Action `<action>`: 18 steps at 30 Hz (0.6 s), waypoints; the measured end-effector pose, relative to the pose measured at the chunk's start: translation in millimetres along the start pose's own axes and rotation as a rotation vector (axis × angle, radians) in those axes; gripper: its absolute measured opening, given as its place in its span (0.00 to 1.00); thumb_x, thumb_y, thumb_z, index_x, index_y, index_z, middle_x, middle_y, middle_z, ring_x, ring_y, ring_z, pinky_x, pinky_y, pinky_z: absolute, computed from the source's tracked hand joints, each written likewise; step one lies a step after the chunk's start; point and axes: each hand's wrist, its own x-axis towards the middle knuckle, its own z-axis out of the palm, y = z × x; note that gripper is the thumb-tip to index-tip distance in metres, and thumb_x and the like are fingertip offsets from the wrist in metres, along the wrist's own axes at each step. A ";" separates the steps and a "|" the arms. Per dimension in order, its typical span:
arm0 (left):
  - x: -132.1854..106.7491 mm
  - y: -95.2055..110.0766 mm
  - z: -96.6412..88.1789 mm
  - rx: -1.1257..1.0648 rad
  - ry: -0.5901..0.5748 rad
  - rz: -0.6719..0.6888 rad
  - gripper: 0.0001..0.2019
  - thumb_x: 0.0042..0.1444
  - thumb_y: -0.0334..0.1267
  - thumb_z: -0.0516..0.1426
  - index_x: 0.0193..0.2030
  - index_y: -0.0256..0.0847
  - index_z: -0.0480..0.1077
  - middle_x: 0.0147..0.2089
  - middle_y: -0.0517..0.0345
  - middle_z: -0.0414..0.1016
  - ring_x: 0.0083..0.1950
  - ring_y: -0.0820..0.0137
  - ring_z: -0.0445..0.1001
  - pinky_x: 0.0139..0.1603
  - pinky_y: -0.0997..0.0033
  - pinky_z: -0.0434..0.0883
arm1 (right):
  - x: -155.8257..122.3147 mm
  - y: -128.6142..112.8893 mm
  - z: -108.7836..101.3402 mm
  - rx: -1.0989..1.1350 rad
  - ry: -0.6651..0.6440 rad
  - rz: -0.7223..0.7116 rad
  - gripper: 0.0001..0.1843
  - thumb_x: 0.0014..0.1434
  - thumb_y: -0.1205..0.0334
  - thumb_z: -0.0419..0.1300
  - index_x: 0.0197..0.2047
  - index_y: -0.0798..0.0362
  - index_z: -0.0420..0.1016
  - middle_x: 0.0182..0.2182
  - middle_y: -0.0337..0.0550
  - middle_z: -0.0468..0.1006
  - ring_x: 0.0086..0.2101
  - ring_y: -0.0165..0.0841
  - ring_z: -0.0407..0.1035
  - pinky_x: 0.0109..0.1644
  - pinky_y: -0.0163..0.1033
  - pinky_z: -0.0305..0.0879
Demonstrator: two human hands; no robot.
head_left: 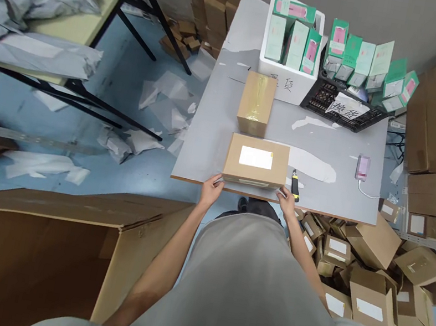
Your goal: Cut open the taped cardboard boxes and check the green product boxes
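Observation:
A cardboard box (257, 160) with a white label on top lies at the table's front edge. My left hand (211, 190) is at its near left corner, thumb and fingers closed on the lower edge. At the near right corner, my right hand (286, 202) grips the box the same way. A yellow and black utility knife (295, 186) rests just beyond my right fingers. Behind the labelled box stands a second cardboard box (256, 104), sealed with clear tape.
On the table (211, 128), a white foam bin (284, 85) and a black crate (338, 103) hold green-and-white product boxes. A phone (362, 168) lies right, on a cable. A large open carton (110, 268) stands left; opened boxes (370, 302) pile up on the right.

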 end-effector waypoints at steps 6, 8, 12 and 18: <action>9.4 56.5 -18.7 0.095 0.060 0.276 0.20 0.66 0.51 0.67 0.57 0.39 0.87 0.55 0.48 0.84 0.57 0.58 0.83 0.69 0.60 0.79 | 14.2 -55.9 -20.8 0.001 0.135 -0.240 0.34 0.66 0.35 0.67 0.61 0.53 0.90 0.49 0.52 0.85 0.51 0.46 0.78 0.61 0.52 0.78; 13.7 73.1 -24.8 0.144 0.089 0.342 0.22 0.68 0.55 0.66 0.56 0.40 0.87 0.50 0.51 0.83 0.54 0.59 0.83 0.66 0.61 0.79 | 18.9 -73.0 -26.7 -0.046 0.144 -0.285 0.32 0.69 0.36 0.66 0.61 0.51 0.91 0.44 0.49 0.84 0.48 0.44 0.77 0.60 0.51 0.77; 21.3 82.5 -29.3 0.204 0.139 0.351 0.21 0.68 0.56 0.66 0.52 0.40 0.89 0.46 0.51 0.83 0.49 0.59 0.83 0.61 0.61 0.79 | 25.3 -78.6 -21.4 -0.101 0.110 -0.290 0.28 0.70 0.40 0.65 0.57 0.52 0.93 0.41 0.49 0.86 0.47 0.47 0.78 0.60 0.52 0.77; 25.7 52.0 -31.7 0.198 0.107 0.278 0.17 0.65 0.53 0.67 0.48 0.42 0.88 0.48 0.47 0.86 0.51 0.55 0.84 0.61 0.58 0.81 | 24.3 -47.5 3.3 -0.158 0.083 -0.167 0.23 0.66 0.43 0.67 0.50 0.51 0.94 0.44 0.52 0.91 0.47 0.50 0.83 0.62 0.54 0.78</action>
